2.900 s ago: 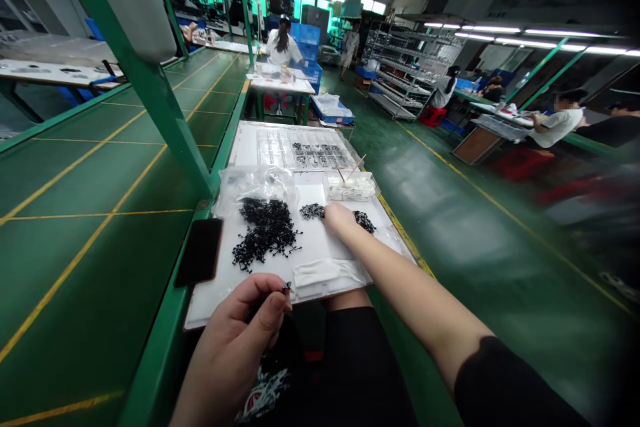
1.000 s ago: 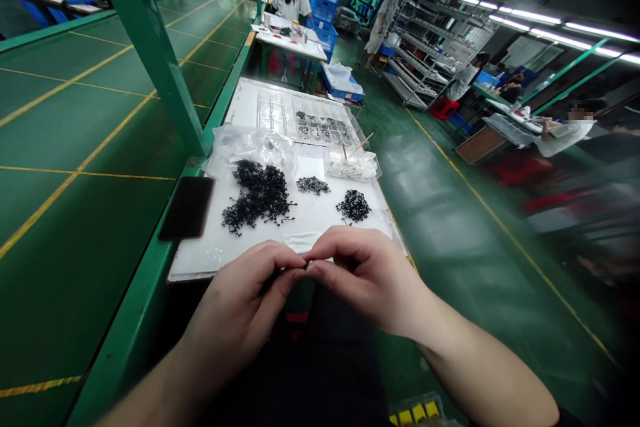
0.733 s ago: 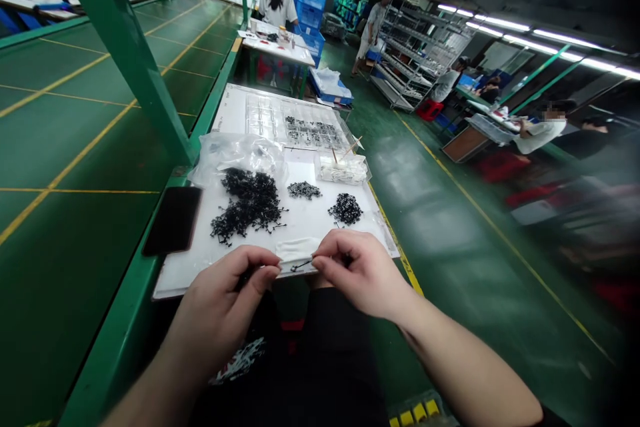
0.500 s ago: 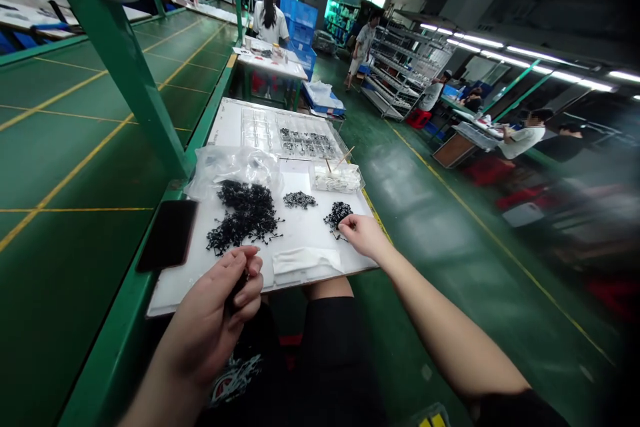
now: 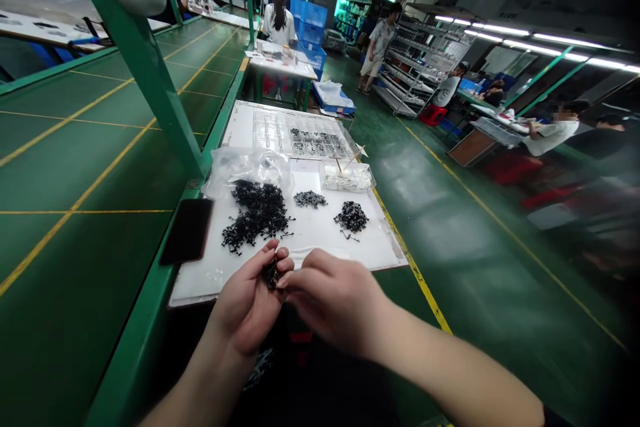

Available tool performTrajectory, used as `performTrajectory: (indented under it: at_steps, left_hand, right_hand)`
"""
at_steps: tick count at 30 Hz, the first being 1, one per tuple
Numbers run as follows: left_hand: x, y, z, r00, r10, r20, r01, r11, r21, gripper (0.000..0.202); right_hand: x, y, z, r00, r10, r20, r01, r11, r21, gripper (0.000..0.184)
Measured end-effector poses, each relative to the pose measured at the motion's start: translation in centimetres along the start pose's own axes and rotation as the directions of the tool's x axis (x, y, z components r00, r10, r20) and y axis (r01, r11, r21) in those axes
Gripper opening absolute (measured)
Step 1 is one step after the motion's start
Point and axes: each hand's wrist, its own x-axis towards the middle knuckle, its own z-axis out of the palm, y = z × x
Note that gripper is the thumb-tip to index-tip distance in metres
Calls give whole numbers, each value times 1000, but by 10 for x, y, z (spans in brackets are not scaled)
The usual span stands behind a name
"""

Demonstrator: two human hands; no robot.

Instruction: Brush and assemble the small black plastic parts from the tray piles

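My left hand [image 5: 250, 307] is cupped in front of the white board [image 5: 315, 235], fingers curled round a clump of small black parts [image 5: 271, 273]. My right hand [image 5: 340, 293] reaches across to it, thumb and fingertips pinched together at the clump; what they pinch is too small to make out. Beyond my left hand lies a large heap of black parts [image 5: 257, 213]. A smaller pile of black parts [image 5: 351, 216] sits on the right of the board, with a few loose pieces beside it. Between them is a little pile of greyish parts [image 5: 310, 199]. My right hand partly covers a white cloth [image 5: 320, 254].
A dark phone [image 5: 187, 230] lies left of the board. Behind are a clear plastic bag [image 5: 250, 170], a compartment tray [image 5: 317, 137] and a clear box [image 5: 349, 177] with white material and sticks. A green post [image 5: 165, 93] rises at left. Other people work farther off.
My right hand has left the small black pile on the right and come over to my left hand. My left hand has turned more palm up, showing the black parts. The view has shifted slightly.
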Motion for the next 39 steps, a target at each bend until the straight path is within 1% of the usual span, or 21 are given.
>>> performTrajectory:
  at_steps: [1, 3, 7, 11, 18, 20, 21, 23, 24, 26, 27, 28, 29, 30, 31, 33, 34, 35, 36, 37, 39]
  left_hand:
    - [1, -1, 1, 1000, -12, -22, 12, 1000, -14, 19]
    - [0, -3, 3, 998, -30, -60, 28, 999, -35, 22]
    - [-6, -7, 2, 995, -70, -67, 66, 996, -68, 23]
    - [-9, -12, -1, 996, -75, -44, 71, 994, -82, 22]
    - [-12, -15, 0, 999, -24, -25, 23, 999, -39, 23]
    - [-14, -13, 1, 1000, -5, -7, 5, 1000, -6, 22]
    - [-15, -12, 1, 1000, 6, 7, -6, 1000, 17, 22]
    - [-18, -10, -1, 998, 37, 48, -41, 996, 78, 20]
    - [-19, -9, -4, 996, 53, 75, -61, 992, 114, 19]
    - [-21, -8, -10, 989, 69, 134, -95, 977, 193, 12]
    - [-22, -7, -13, 985, 62, 160, -98, 969, 225, 10]
    - [-24, -5, -15, 982, 61, 181, -109, 957, 269, 12]
    - [-25, -3, -17, 977, 77, 198, -142, 931, 337, 17]
    - [-27, -1, -18, 969, 116, 217, -202, 880, 430, 20]
    - [-29, 2, -19, 954, 172, 246, -282, 795, 537, 22]
    - [-31, 9, -17, 897, 252, 362, -441, 538, 718, 24]
    - [-32, 11, -15, 866, 247, 434, -499, 413, 761, 25]
    - [-33, 13, -13, 841, 218, 495, -540, 330, 774, 25]
    - [-32, 14, -11, 825, 181, 535, -564, 279, 777, 24]
    - [-32, 14, -9, 820, 148, 553, -572, 253, 780, 24]
    - [-30, 12, -7, 838, 116, 533, -544, 256, 799, 22]
  right_hand:
    - [-1, -10, 6, 998, -65, 6, 66, 996, -54, 20]
    - [-1, -18, 16, 994, -102, 26, 105, 980, -172, 22]
    - [-2, -7, 19, 994, -76, 73, 92, 960, -263, 16]
    - [-6, 1, 16, 994, -58, 97, 84, 955, -285, 7]
    - [-9, -1, 19, 999, 54, -1, -53, 971, -232, 13]
    - [-10, -1, 18, 996, 62, -67, -72, 983, -166, 16]
    - [-10, 0, 16, 992, 67, -105, -77, 992, -101, 16]
    - [-11, 1, 9, 982, 84, -167, -70, 994, 87, 11]
    - [-11, 2, 5, 978, 100, -183, -65, 980, 187, 8]
    - [-11, 2, -6, 974, 132, -183, -64, 939, 337, 7]
    - [-10, 2, -11, 975, 143, -168, -69, 921, 383, 7]
    - [-9, 2, -16, 978, 149, -146, -76, 907, 413, 8]
    - [-8, 1, -20, 981, 149, -122, -83, 899, 429, 9]
    - [-7, 1, -23, 984, 146, -99, -89, 896, 435, 10]
    - [-6, 0, -25, 986, 142, -82, -93, 896, 434, 10]
    - [-5, 0, -27, 990, 123, -66, -85, 908, 411, 10]
    - [-5, 0, -28, 992, 107, -69, -72, 919, 388, 9]
    - [-5, 0, -27, 993, 87, -75, -55, 932, 359, 8]
    - [-6, 0, -27, 994, 66, -84, -35, 944, 328, 7]
    - [-6, 1, -26, 995, 45, -94, -15, 954, 298, 7]
    - [-8, 1, -26, 994, 24, -111, 5, 967, 256, 6]
